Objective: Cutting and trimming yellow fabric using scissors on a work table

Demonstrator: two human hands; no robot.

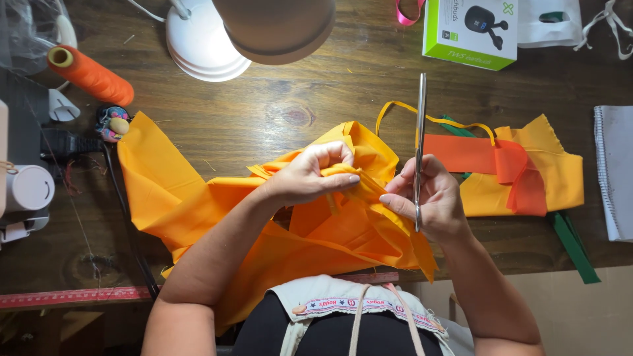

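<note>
A large piece of orange cloth [171, 191] lies bunched across the wooden table [290, 105]. My left hand [310, 175] pinches a folded edge of it near the middle, fingers closed on the fabric. My right hand [432, 198] holds long metal scissors [420, 132] upright, blades pointing away from me, while its fingertips also touch the cloth's fold just right of my left hand.
A spool of orange thread [92, 74] lies at the back left, a white lamp base [201, 46] behind the cloth. More orange and red-orange fabric pieces [521, 171] with a green strip [573, 244] sit at right, a green-and-white box [471, 31] behind, a notebook [614, 171] at far right.
</note>
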